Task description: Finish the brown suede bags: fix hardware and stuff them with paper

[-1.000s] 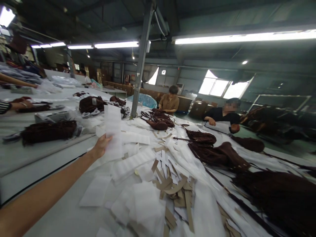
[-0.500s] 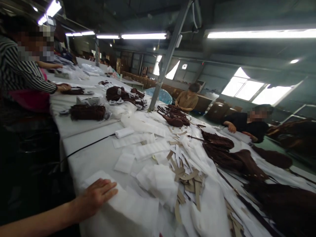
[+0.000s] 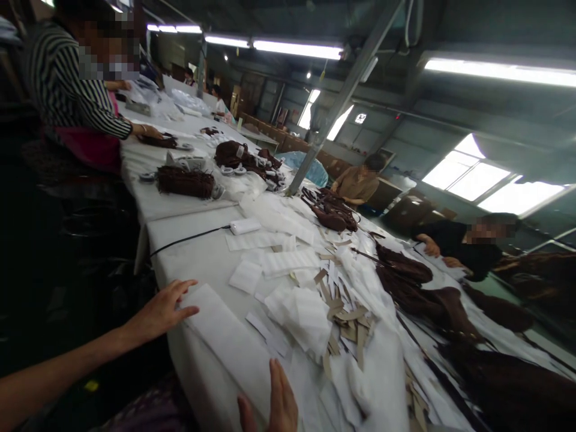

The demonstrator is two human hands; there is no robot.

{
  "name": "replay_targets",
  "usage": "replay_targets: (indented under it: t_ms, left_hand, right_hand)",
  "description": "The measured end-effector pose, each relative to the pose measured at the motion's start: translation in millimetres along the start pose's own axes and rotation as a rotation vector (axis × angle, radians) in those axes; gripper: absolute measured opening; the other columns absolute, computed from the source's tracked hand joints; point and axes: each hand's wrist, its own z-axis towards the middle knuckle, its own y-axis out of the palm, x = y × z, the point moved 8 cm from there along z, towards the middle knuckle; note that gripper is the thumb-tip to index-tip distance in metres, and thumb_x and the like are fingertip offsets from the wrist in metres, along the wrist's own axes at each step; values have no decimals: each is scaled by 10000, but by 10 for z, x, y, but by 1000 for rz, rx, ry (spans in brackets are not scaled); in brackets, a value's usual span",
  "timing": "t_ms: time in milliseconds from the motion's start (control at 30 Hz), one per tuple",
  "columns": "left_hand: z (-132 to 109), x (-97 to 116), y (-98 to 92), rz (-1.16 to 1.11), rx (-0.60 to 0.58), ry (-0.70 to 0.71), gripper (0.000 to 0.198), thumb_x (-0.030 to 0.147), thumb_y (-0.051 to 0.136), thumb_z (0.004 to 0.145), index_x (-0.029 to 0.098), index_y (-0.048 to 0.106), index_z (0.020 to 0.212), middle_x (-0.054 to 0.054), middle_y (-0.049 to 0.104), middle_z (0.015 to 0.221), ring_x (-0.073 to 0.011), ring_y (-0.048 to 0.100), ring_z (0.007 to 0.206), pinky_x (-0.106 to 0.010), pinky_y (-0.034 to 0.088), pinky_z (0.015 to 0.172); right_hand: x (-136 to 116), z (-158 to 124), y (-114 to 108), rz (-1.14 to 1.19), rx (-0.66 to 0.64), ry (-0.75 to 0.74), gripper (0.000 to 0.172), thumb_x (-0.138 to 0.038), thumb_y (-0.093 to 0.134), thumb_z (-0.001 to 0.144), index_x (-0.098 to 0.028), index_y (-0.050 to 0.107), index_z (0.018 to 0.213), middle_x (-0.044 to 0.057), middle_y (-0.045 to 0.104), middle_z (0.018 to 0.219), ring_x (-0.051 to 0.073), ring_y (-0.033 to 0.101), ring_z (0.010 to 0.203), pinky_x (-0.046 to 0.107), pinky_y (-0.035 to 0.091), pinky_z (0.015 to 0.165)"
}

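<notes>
A long white sheet [image 3: 227, 336], which looks like thin packing foam, lies flat along the near edge of the table. At its far left end is my left hand [image 3: 166, 305], fingers stretched and thumb apart, with the fingertips at the sheet's edge. My right hand [image 3: 276, 402] rises from the bottom of the view beside the sheet's near part. Its thumb and fingers are spread, and nothing shows between them. Whether the right palm touches the sheet, I cannot tell. Past the sheet sit a pile of white foam pieces [image 3: 308, 321] and several beige strips [image 3: 355, 324].
Brown bags [image 3: 443, 303] with straps cover the right side. A white power bank-like block [image 3: 245, 226] with a black cable lies ahead. A grey post [image 3: 333, 120] stands mid-table. A brown bundle [image 3: 185, 181] lies left; co-workers work around the table, one in striped sleeves [image 3: 85, 90].
My left hand has lifted off its flat press and opened at the sheet's end. My right hand has come into view from below. The long sheet now lies flatter, and the view has shifted left.
</notes>
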Motion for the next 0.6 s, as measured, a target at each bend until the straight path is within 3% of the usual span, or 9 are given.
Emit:
replay_targets:
  t_ms: [100, 233, 433, 600]
  left_hand:
    - [-168, -165, -29, -48, 13, -50, 665, 526, 658, 749, 230, 484, 1318, -46, 585, 1017, -184, 590, 742, -323, 512, 757]
    - [-285, -252, 15, -144, -19, -86, 612, 448, 693, 726, 226, 526, 1272, -33, 587, 969, -166, 579, 687, -291, 502, 690]
    - [-235, -319, 83, -257, -1, -220, 416, 307, 629, 717, 189, 625, 1116, -21, 653, 848, -182, 598, 701, -292, 479, 697]
    - [-204, -472, 198, -529, 22, -390, 353, 307, 559, 695, 168, 620, 1014, 2, 615, 738, -166, 589, 588, -274, 452, 553]
  right_hand:
    - [-269, 260, 245, 2, -189, -101, 649, -493, 574, 848, -197, 401, 1400, 138, 554, 1333, 290, 537, 1205, 432, 502, 946]
    - [-550, 555, 632, -5, -371, -194, 694, -446, 626, 825, -182, 374, 1416, 138, 517, 1382, 289, 506, 1248, 419, 490, 980]
    - [-720, 766, 1165, -125, -504, -280, 628, -429, 617, 816, -139, 475, 1354, 181, 530, 1361, 364, 508, 1233, 491, 473, 980]
    - [-771, 774, 1338, -158, -507, -375, 588, -403, 612, 813, -156, 495, 1334, 156, 605, 1276, 340, 569, 1158, 491, 512, 927]
